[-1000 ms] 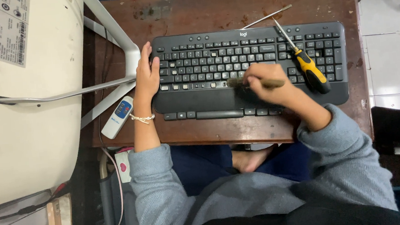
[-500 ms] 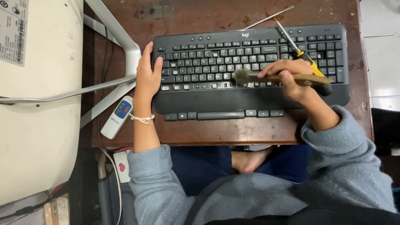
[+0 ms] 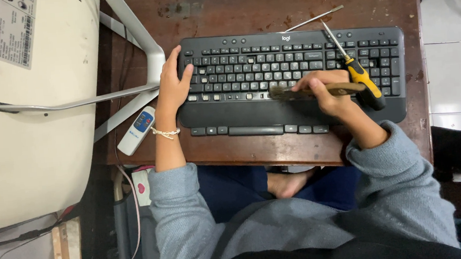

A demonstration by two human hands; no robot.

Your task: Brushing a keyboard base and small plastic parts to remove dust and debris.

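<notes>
Clenched around a wooden-handled brush (image 3: pixel 315 90), the right hand (image 3: pixel 326 92) sits a little right of the frame's middle, over the lower key rows of a black keyboard (image 3: pixel 292 75). The brush lies almost level across the picture, its dark bristle end pointing left and resting on the keys, its handle running out to the right past the knuckles. The left hand (image 3: pixel 171 87) has no closed grip: its palm is against the keyboard's left edge with the fingers spread over the corner keys, and a thin pale bracelet (image 3: pixel 165 132) circles that wrist.

The keyboard lies across a worn brown wooden surface (image 3: pixel 243 8) that fills the upper middle of the frame. A screwdriver with a yellow and black handle (image 3: pixel 362 78) rests aslant on the keyboard's right part, its tip toward the top of the frame and its handle just beside the brush's end. A thin metal rod (image 3: pixel 315 18) lies on the wood just above the keyboard, toward the upper right. A small white and blue remote (image 3: pixel 137 130) lies at the surface's left edge, just left of the bracelet wrist. A large cream-coloured monitor back (image 3: pixel 21 118) with a white stand (image 3: pixel 142 49) takes up the left side of the frame. Both arms wear grey sleeves (image 3: pixel 181 204), at the bottom of the frame.
</notes>
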